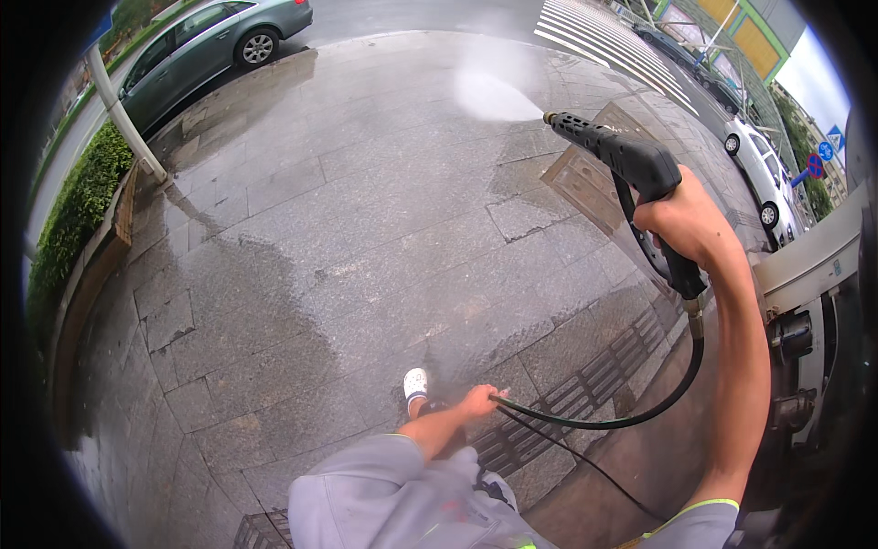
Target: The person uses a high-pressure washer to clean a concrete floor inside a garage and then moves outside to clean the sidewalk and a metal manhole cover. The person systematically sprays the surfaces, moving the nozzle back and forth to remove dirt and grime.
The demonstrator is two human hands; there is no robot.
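My right hand (688,220) is closed round the grip of a black pressure washer gun (631,160), raised at the right and pointed to the far left. From its brass nozzle a white fan of water spray (494,96) bursts out over the pavement. A dark hose (622,423) hangs from the bottom of the gun's grip and curves down to my left hand (480,401), which is closed on it low in front of my body. Much of the paving (393,229) looks wet, with darker patches.
A grey-green car (197,50) is parked at the far left, near a pole (123,119) and a hedge (78,197). A white car (759,169) stands at the far right. Slotted drain strips (576,389) cross the pavement; vehicle-like metal parts (809,247) stand close on my right.
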